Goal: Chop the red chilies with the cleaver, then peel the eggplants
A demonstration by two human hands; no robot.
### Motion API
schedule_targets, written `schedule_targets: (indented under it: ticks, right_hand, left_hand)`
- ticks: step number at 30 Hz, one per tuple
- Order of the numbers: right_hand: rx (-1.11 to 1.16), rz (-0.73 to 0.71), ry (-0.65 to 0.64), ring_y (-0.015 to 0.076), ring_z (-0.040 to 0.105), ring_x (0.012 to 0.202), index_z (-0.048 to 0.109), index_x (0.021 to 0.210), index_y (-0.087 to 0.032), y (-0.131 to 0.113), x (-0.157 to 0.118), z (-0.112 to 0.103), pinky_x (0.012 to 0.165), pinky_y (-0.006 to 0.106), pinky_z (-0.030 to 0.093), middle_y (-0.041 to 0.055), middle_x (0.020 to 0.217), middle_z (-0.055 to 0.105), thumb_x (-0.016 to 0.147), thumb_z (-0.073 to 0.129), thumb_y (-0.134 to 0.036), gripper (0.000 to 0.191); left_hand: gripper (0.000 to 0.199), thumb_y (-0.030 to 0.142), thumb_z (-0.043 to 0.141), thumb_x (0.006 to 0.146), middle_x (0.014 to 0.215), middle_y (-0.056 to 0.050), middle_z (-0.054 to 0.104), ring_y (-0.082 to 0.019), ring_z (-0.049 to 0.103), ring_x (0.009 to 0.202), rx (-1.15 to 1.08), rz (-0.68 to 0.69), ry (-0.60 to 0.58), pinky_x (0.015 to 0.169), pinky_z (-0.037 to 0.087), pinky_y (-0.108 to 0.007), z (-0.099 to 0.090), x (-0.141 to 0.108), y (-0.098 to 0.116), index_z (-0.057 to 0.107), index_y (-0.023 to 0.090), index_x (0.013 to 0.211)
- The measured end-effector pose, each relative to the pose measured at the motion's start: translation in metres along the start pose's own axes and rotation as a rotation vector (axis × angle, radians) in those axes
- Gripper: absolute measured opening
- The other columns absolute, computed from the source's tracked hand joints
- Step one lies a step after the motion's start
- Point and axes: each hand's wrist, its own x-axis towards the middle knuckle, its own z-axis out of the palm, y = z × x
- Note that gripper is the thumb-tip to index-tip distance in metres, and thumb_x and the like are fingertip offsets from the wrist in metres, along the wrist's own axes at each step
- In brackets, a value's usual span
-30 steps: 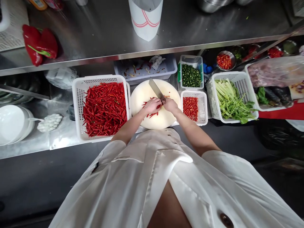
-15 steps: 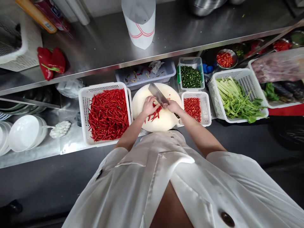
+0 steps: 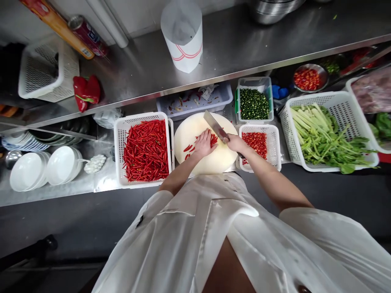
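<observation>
Shelf (image 3: 140, 67): one, steel. Crosses the far part of my view.
Counter (image 3: 73, 185): one. Nearer to me than the shelf, and lower.
Greens basket (image 3: 289, 140): white, pierced. Far right; heaped with stalks and leaves (image 3: 326, 134).
Chili basket (image 3: 118, 156): white, pierced. Heaped with whole red chilies (image 3: 146, 150); stands left of the board (image 3: 218, 162).
Board: round, cream. Directly in front of the white jacket (image 3: 186, 236) I look down on.
Tub (image 3: 226, 95): pale violet. Beyond the board, partly under the shelf; scraps (image 3: 183, 101) inside.
Small basket (image 3: 276, 158): white. Just right of the board; holds chopped red chili (image 3: 255, 143).
Box (image 3: 271, 114): clear. Just beyond the small basket; holds chopped green chili (image 3: 253, 104).
Hat (image 3: 186, 59): paper, red lines. Upright on the shelf.
Knife (image 3: 215, 125): broad blade, slanting over the board, tip away and leftward. Whether its edge touches the board, I cannot tell.
Right hand (image 3: 233, 142): closed round the knife's handle, whose end sticks out below.
Left hand (image 3: 205, 143): palm down, fingers extended over the loose chilies (image 3: 188, 148), beside the blade.
Loose chilies: red, on the board, some left of the left hand, others between its fingers and the blade.
</observation>
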Motion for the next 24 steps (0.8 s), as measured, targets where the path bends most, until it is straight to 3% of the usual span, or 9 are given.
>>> schedule_targets:
  ticks: [4,7,12,16,24]
  right_hand:
    - [0.004,0.025,-0.028,0.0331,0.073,0.125,0.065,0.144,-0.014,-0.008,-0.009,0.004,0.098,0.035,0.054,0.0226,0.136,0.076,0.115,0.043,-0.035,0.042]
    - [0.016,0.050,-0.038,0.0352,0.074,0.123,0.061,0.150,-0.014,-0.012,-0.012,0.008,0.097,0.037,0.055,0.0231,0.135,0.076,0.117,0.040,-0.041,0.047]
    - [0.019,0.061,-0.015,0.0354,0.075,0.118,0.059,0.152,-0.017,-0.013,-0.012,0.012,0.097,0.039,0.055,0.0213,0.131,0.078,0.117,0.040,-0.046,0.050]
    - [0.012,0.072,0.023,0.0348,0.075,0.117,0.060,0.150,-0.017,-0.010,-0.021,0.014,0.096,0.038,0.054,0.0211,0.128,0.078,0.118,0.037,-0.046,0.050]
    - [0.071,0.103,0.067,0.0359,0.076,0.112,0.059,0.150,-0.017,-0.010,-0.036,0.019,0.093,0.037,0.054,0.0198,0.121,0.080,0.118,0.032,-0.045,0.050]
  left_hand:
    - [0.091,0.065,0.070,0.096,0.164,-0.023,0.055,-0.047,0.051,0.150,0.008,-0.027,-0.021,0.122,0.043,-0.065,-0.019,-0.031,-0.015,0.044,0.018,0.169]
    - [0.093,0.071,0.076,0.090,0.153,-0.027,0.060,-0.050,0.053,0.145,0.032,-0.097,-0.033,0.121,0.044,-0.066,-0.027,-0.044,-0.021,0.054,0.015,0.160]
    - [0.085,0.069,0.070,0.097,0.157,-0.026,0.056,-0.046,0.049,0.149,-0.010,-0.147,0.082,0.125,0.043,-0.062,-0.021,-0.016,-0.016,0.054,0.011,0.157]
    - [0.074,0.059,0.068,0.101,0.153,-0.025,0.061,-0.041,0.054,0.143,-0.044,-0.083,0.036,0.123,0.045,-0.058,-0.010,0.006,-0.006,0.055,0.011,0.156]
    - [0.050,0.055,0.071,0.100,0.136,-0.018,0.070,-0.038,0.061,0.133,-0.042,0.015,0.023,0.119,0.047,-0.055,0.002,0.003,-0.007,0.066,0.019,0.135]
